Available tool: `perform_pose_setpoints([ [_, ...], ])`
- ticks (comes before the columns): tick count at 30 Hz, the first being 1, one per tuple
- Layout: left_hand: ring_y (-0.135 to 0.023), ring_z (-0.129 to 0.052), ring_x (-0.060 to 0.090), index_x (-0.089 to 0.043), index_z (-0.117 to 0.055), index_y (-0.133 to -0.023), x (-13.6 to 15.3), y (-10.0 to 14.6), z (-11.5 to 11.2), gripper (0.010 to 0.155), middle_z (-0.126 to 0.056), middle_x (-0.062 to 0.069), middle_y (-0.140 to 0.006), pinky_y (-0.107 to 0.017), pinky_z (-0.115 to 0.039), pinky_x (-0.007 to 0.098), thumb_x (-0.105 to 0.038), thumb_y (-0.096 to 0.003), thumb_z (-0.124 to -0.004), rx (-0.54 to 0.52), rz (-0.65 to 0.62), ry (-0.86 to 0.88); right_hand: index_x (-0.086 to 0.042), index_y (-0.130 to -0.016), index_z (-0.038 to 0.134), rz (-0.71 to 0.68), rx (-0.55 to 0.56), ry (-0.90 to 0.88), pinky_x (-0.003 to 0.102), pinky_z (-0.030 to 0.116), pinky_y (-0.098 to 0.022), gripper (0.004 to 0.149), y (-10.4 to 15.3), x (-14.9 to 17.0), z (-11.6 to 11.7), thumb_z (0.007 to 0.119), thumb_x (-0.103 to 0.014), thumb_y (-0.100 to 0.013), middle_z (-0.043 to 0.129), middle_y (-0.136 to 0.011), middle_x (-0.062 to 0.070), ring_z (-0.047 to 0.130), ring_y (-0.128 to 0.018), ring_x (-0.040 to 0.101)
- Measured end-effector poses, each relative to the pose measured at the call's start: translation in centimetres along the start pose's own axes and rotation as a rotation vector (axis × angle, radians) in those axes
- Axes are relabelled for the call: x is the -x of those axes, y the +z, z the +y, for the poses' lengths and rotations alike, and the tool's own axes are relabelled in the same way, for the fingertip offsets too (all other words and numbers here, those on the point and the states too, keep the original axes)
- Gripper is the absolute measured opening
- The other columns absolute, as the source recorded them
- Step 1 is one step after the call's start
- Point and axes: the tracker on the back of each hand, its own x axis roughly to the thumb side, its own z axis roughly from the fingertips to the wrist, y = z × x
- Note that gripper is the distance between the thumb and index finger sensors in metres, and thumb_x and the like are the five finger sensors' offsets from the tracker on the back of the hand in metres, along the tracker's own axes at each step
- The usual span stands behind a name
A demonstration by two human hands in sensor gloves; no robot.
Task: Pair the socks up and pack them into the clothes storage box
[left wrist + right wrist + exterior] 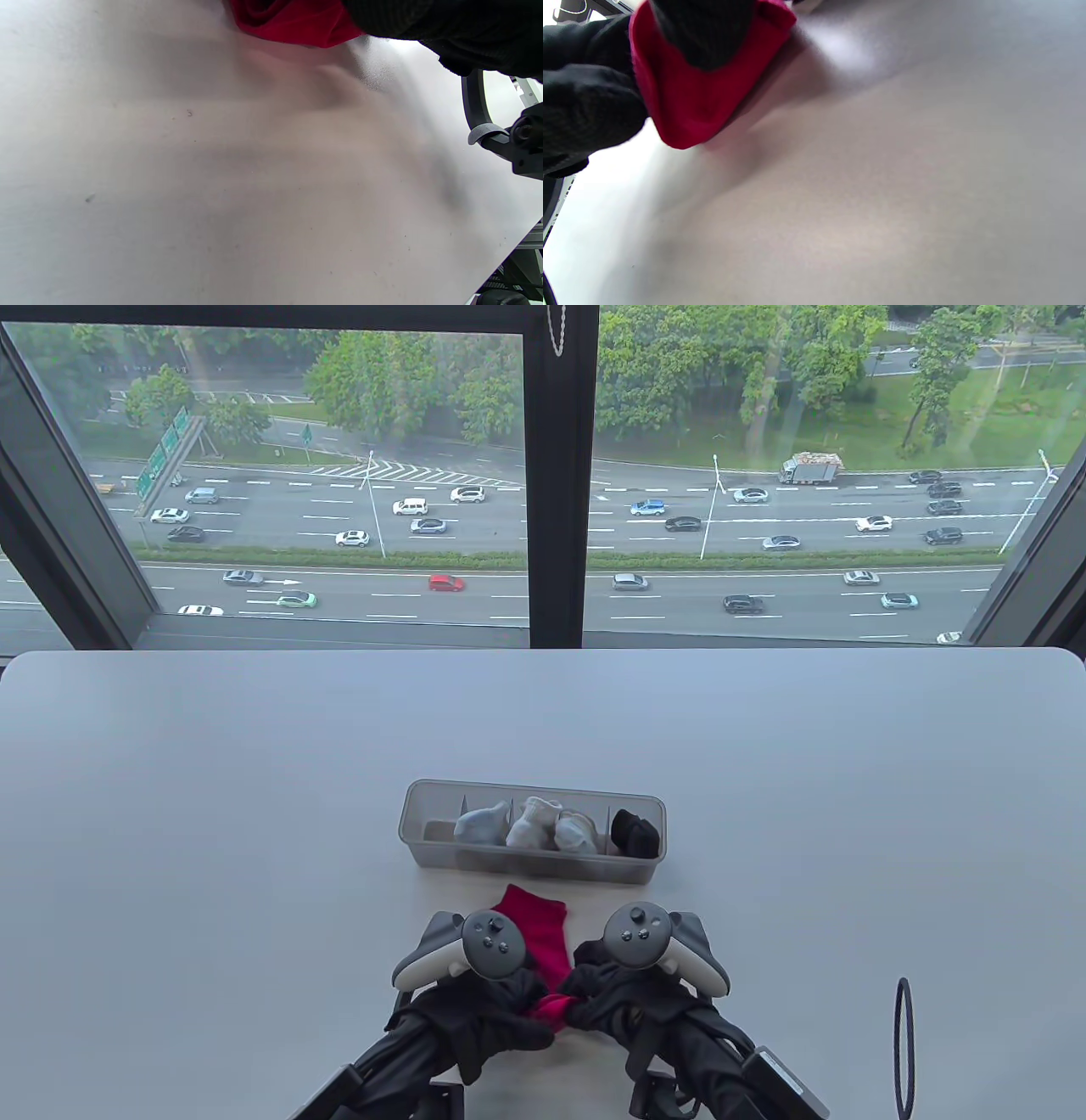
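Observation:
A red sock pair (538, 937) lies on the table just in front of the clear storage box (424, 848). Both gloved hands meet at its near end: my left hand (517, 1018) and my right hand (594, 1005) grip the bunched red fabric between them. The red fabric (292, 21) shows at the top of the left wrist view. In the right wrist view a black finger presses into the folded red sock (695, 97). Inside the box sit a grey bundle (481, 824), two white bundles (533, 824) and a black bundle (635, 832).
The white table (254, 814) stretches wide to either side and beyond the box to a window. A thin black ring (904, 1044) stands near the front right edge.

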Motion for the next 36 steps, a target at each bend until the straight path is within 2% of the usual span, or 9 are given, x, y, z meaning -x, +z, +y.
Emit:
perform_pose_setpoints([
  [4,-0.106,-0.012,0.05,-0.014,-0.059,-0.098,-0.1,0.4,0.7,0.042,-0.025,0.02,-0.118,-0.067,-0.018,0.078,-0.026,-0.0581,-0.066,-0.125,-0.03,0.004,-0.026,-0.082,0.076,-0.001,-0.01,-0.053,0.049,0.003,-0.072,0.04,-0.1,0.0,-0.1,0.067,-0.043,-0.047,0.02,-0.109,0.007,0.001,-0.099,0.027],
  [11,-0.102,0.003,0.047,-0.007,-0.07,-0.096,0.5,0.3,0.5,0.043,-0.013,0.017,-0.116,-0.064,-0.009,0.076,-0.01,-0.055,-0.056,-0.016,-0.071,0.111,-0.024,-0.083,0.076,0.006,-0.025,-0.041,0.049,-0.002,-0.069,0.039,-0.2,-0.3,0.5,0.072,-0.04,-0.049,0.012,-0.108,0.007,-0.006,-0.096,0.028],
  [14,-0.1,0.009,0.046,-0.007,-0.064,-0.1,0.8,0.2,0.4,0.046,-0.007,0.018,-0.116,-0.062,-0.004,0.075,-0.017,-0.0568,-0.054,0.042,-0.097,0.15,-0.022,-0.08,0.077,0.01,-0.011,-0.063,0.048,-0.001,-0.069,0.036,-0.2,-0.2,0.5,0.065,-0.041,-0.052,0.014,-0.109,0.006,-0.004,-0.097,0.027],
  [17,-0.101,0.011,0.044,-0.005,-0.066,-0.099,1.0,0.3,0.3,0.057,-0.006,0.016,-0.117,-0.062,-0.001,0.074,-0.044,-0.0582,-0.06,0.04,-0.104,0.187,-0.022,-0.078,0.079,0.019,0.007,-0.051,0.049,-0.001,-0.069,0.035,-0.1,-0.3,0.7,0.065,-0.042,-0.052,0.014,-0.108,0.006,-0.004,-0.097,0.027],
  [20,-0.104,0.005,0.04,-0.005,-0.074,-0.093,1.0,0.2,0.3,0.044,-0.013,0.011,-0.117,-0.064,-0.004,0.074,-0.029,-0.0602,-0.055,-0.004,-0.057,0.157,-0.022,-0.077,0.08,0.02,0.003,-0.059,0.049,-0.002,-0.069,0.035,-0.1,-0.3,0.8,0.066,-0.042,-0.052,0.013,-0.108,0.006,-0.005,-0.097,0.027],
  [24,-0.102,0.007,0.043,-0.015,-0.031,-0.111,0.8,0.2,0.2,0.056,-0.009,0.015,-0.116,-0.063,-0.003,0.075,-0.02,-0.0587,-0.05,0.003,-0.071,0.157,-0.018,-0.077,0.08,0.018,0.0,-0.069,0.048,-0.001,-0.069,0.035,0.0,-0.1,0.5,0.066,-0.039,-0.053,0.016,-0.109,0.005,-0.003,-0.097,0.026],
  [26,-0.103,0.007,0.044,-0.024,-0.02,-0.108,0.9,0.3,0.2,0.058,-0.009,0.017,-0.117,-0.062,-0.003,0.075,-0.031,-0.0601,-0.053,-0.012,-0.085,0.177,-0.017,-0.077,0.079,0.02,0.003,-0.088,0.048,-0.001,-0.069,0.035,-0.1,-0.1,0.5,0.065,-0.038,-0.053,0.016,-0.109,0.005,-0.003,-0.097,0.025],
  [30,-0.105,0.001,0.046,-0.016,-0.052,-0.107,0.4,0.3,0.1,0.052,-0.015,0.017,-0.118,-0.064,-0.006,0.078,-0.033,-0.0589,-0.061,-0.049,-0.055,0.112,-0.016,-0.077,0.079,0.021,0.005,-0.096,0.047,-0.001,-0.069,0.035,-0.1,-0.1,0.5,0.063,-0.038,-0.054,0.016,-0.109,0.005,-0.003,-0.097,0.025],
  [36,-0.105,0.0,0.048,-0.008,-0.064,-0.098,-0.5,0.0,-0.4,0.044,-0.013,0.017,-0.117,-0.066,-0.01,0.078,-0.028,-0.0592,-0.062,-0.076,-0.007,0.005,-0.017,-0.079,0.078,0.017,-0.002,-0.14,0.047,-0.002,-0.068,0.037,-0.1,-0.1,0.3,0.063,-0.039,-0.054,0.016,-0.109,0.006,-0.003,-0.097,0.025],
])
